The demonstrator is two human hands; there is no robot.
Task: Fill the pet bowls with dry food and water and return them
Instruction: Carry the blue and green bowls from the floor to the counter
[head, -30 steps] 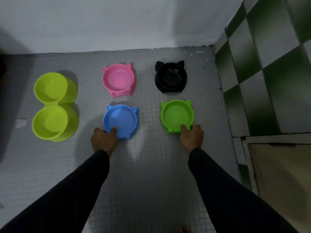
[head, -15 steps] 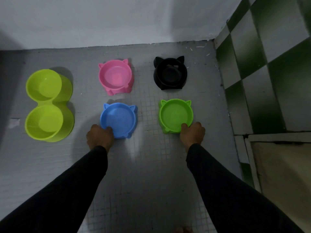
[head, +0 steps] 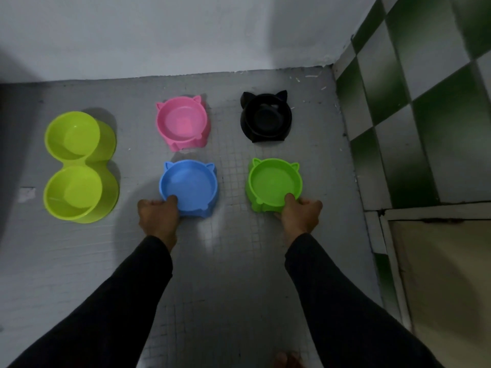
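Several empty pet bowls sit on the grey tiled floor. My left hand grips the near rim of the blue cat-eared bowl, thumb inside it. The green cat-eared bowl is held the same way at its near rim by my right hand. Behind them stand a pink cat-eared bowl and a black cat-eared bowl. A lime double bowl lies to the left. All bowls look dry and unfilled.
A white wall closes the back. A green and white checkered tiled wall runs along the right, with a pale door panel below it. My toes show at the bottom edge.
Both hands keep their grip on the blue and green bowls. The view has shifted slightly; the bowls stay on the floor in the same arrangement.
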